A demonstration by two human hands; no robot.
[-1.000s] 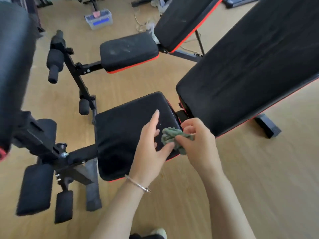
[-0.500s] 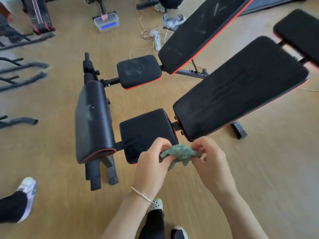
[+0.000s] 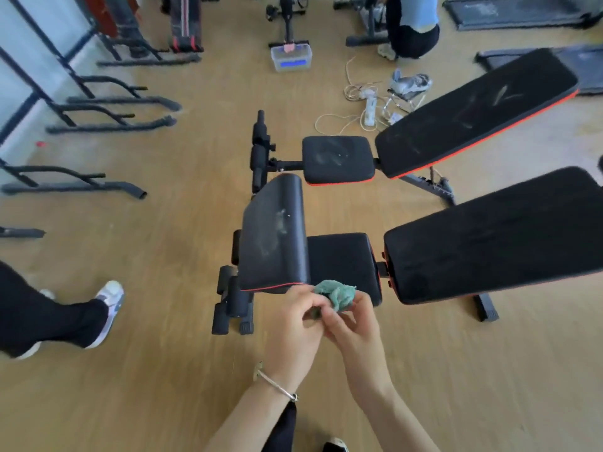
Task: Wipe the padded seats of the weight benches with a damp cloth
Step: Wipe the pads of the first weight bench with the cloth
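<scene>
Two black weight benches with red trim stand on the wooden floor. The near bench has a square seat pad, a dusty raised front pad and a long backrest. The far bench's seat pad and its backrest show pale dust smears. Both hands hold a crumpled green cloth in the air, above the near seat's front edge. My left hand pinches its left end and my right hand grips the bunched part.
Another person's leg and white shoe stand at the left. Black metal racks line the far left. A clear plastic box, tangled cables and a crouching person are at the back.
The view has pulled back and up from the near bench, so more of the room shows. My left hand left the seat pad and took hold of the cloth together with the right.
</scene>
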